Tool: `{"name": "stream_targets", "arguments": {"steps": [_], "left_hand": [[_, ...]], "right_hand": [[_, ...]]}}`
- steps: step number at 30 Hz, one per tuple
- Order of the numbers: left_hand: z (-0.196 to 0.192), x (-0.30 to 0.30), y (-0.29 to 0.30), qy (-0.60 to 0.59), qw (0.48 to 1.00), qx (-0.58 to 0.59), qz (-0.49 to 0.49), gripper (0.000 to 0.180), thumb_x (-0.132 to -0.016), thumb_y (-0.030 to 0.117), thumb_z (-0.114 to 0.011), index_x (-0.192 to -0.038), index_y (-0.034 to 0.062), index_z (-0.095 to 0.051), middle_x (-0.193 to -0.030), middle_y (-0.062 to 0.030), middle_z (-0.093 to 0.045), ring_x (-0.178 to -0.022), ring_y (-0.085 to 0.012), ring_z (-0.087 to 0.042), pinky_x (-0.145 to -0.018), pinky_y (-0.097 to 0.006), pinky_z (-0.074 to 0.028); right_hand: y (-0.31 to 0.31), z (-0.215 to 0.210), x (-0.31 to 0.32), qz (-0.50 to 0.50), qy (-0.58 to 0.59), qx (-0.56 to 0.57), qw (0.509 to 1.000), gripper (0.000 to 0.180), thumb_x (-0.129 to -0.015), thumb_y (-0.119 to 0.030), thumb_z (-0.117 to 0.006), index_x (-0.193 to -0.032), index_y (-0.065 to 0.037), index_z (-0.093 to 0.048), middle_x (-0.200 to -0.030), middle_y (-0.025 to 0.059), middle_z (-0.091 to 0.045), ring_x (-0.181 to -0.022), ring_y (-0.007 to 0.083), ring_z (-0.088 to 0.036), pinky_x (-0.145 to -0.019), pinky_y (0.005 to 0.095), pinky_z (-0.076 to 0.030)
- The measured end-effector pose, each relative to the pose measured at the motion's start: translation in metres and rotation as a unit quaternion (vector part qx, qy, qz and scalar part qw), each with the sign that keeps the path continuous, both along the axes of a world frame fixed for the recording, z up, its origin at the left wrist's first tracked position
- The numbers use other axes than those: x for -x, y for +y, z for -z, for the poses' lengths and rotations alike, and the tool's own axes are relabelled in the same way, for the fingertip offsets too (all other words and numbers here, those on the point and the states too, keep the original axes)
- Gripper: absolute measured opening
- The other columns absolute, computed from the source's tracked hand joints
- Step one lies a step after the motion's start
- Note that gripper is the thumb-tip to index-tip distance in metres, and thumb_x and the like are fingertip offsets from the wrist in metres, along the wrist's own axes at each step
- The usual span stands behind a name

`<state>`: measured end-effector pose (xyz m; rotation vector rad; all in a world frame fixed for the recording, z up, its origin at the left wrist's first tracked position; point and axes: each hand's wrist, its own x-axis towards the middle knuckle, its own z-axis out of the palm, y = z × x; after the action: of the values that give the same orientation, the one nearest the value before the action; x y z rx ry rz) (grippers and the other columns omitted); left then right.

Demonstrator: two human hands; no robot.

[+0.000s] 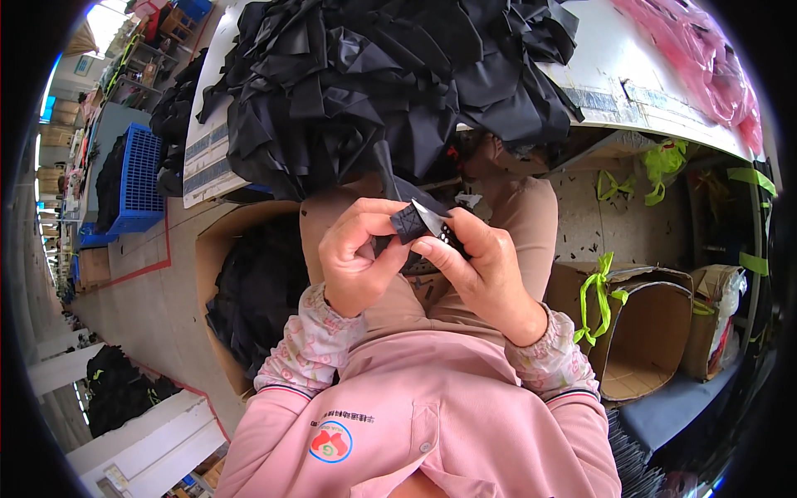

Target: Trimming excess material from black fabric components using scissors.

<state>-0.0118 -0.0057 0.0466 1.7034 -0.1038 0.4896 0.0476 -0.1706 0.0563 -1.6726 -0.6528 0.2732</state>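
My left hand (363, 249) is closed, thumb and fingers pinching the end of a black fabric strap (408, 224) with a crossed square of stitching. Facing it, my right hand (488, 270) is closed too, its thumb and forefinger gripping the strap's other side. Between the hands shows a pale, shiny pointed piece (429, 219); whether it is a blade or part of the strap I cannot tell. A dotted black part is partly hidden by the right fingers. A strip of black cloth rises behind the hands toward a large heap of black fabric pieces (365, 91).
The heap lies on a white table (581, 79), with pink plastic sheeting (706, 58) at its far right. A carton of black pieces (253, 290) stands left of my legs, an open carton (639, 340) to the right. A blue crate (141, 178) stands farther left.
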Motion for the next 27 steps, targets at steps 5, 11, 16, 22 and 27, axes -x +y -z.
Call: {"name": "stream_targets", "arguments": {"steps": [5,11,16,22,27], "left_hand": [[-0.002,-0.003,0.007,0.029,0.998,0.037,0.042,0.015,-0.076,-0.013,-0.061,-0.088,-0.0044,-0.060,-0.100,-0.0124,-0.061,-0.088,-0.0147,-0.060,-0.078,-0.025,-0.049],[-0.005,-0.007,0.019,0.135,0.962,0.197,0.131,0.010,-0.078,-0.009,-0.061,-0.087,-0.0040,-0.060,-0.095,-0.0113,-0.060,-0.087,-0.0168,-0.060,-0.081,-0.029,-0.050],[-0.001,-0.009,0.022,0.145,0.940,0.216,0.222,0.014,-0.079,-0.009,-0.062,-0.093,-0.0059,-0.061,-0.100,-0.0101,-0.059,-0.092,-0.0160,-0.057,-0.085,-0.029,-0.046],[-0.003,-0.011,0.022,0.186,0.929,0.212,0.240,0.016,-0.079,-0.008,-0.062,-0.094,-0.0045,-0.060,-0.098,-0.0075,-0.059,-0.092,-0.0145,-0.056,-0.085,-0.028,-0.045],[-0.006,-0.013,0.021,0.198,0.926,0.215,0.240,0.015,-0.079,-0.007,-0.063,-0.094,-0.0039,-0.061,-0.097,-0.0063,-0.058,-0.091,-0.0130,-0.056,-0.084,-0.028,-0.045]], "right_hand": [[-0.006,-0.002,-0.005,0.000,0.088,-0.026,0.996,0.029,-0.085,-0.021,-0.069,-0.078,0.001,-0.052,-0.056,0.0019,-0.047,-0.052,0.0059,-0.044,-0.045,0.0255,-0.037],[-0.022,-0.017,-0.023,-0.087,0.109,0.027,0.990,0.026,-0.085,-0.022,-0.069,-0.081,0.000,-0.055,-0.062,0.0015,-0.042,-0.058,0.0083,-0.035,-0.050,0.0249,-0.032],[-0.028,-0.015,-0.033,-0.138,0.027,0.118,0.983,0.033,-0.081,-0.026,-0.072,-0.082,0.002,-0.056,-0.059,0.0050,-0.044,-0.054,0.0106,-0.038,-0.048,0.0276,-0.035],[-0.032,-0.019,-0.036,-0.156,-0.058,0.167,0.972,0.032,-0.077,-0.024,-0.076,-0.082,0.001,-0.057,-0.059,0.0095,-0.051,-0.049,0.0168,-0.042,-0.047,0.0290,-0.037],[-0.034,-0.027,-0.042,-0.142,-0.083,0.188,0.968,0.032,-0.077,-0.024,-0.075,-0.083,0.001,-0.057,-0.058,0.0104,-0.049,-0.048,0.0186,-0.041,-0.047,0.0298,-0.037]]}}
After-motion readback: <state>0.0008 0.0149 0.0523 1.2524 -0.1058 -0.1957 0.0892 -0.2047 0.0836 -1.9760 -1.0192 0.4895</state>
